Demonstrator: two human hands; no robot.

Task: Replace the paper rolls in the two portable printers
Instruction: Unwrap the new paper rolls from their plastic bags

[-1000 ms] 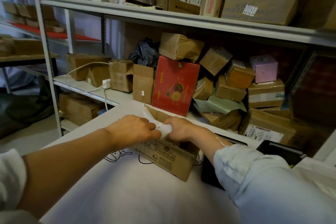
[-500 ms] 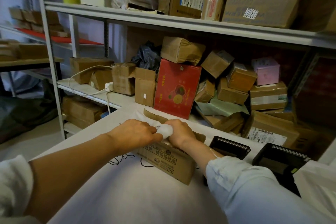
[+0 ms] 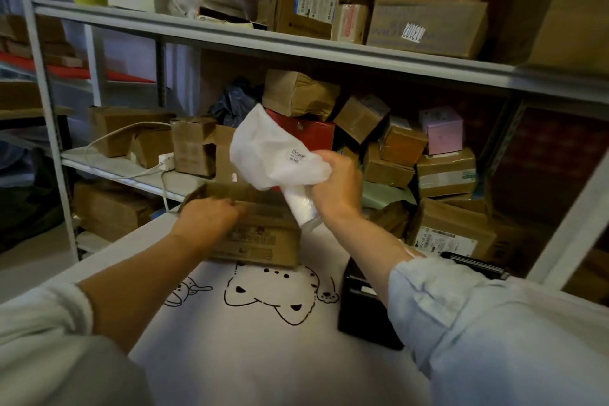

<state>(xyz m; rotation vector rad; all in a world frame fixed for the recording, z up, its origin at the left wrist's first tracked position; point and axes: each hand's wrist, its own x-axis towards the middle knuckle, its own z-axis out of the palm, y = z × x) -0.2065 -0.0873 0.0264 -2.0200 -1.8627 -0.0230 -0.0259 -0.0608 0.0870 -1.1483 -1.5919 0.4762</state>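
My right hand (image 3: 336, 184) grips a white plastic bag (image 3: 273, 152) lifted above an open cardboard box (image 3: 263, 237); a white cylindrical paper roll (image 3: 301, 208) pokes down out of the bag below my fist. My left hand (image 3: 207, 217) holds the box's near left edge, fingers curled over the rim. The box stands at the far side of a white table (image 3: 263, 356) with cat drawings. One black printer (image 3: 365, 313) sits right of the box, partly hidden by my right forearm. A second black printer (image 3: 474, 264) shows only its top edge behind my sleeve.
A metal shelf rack (image 3: 296, 46) stands right behind the table, packed with cardboard boxes, a red box (image 3: 309, 132) and a pink box (image 3: 440, 128). A white cable and plug (image 3: 164, 160) lie on the lower shelf at left. Floor shows at far left.
My right hand has lifted the white bag with the roll up out of the box. My left hand let go of the bag and moved down to the box's edge.
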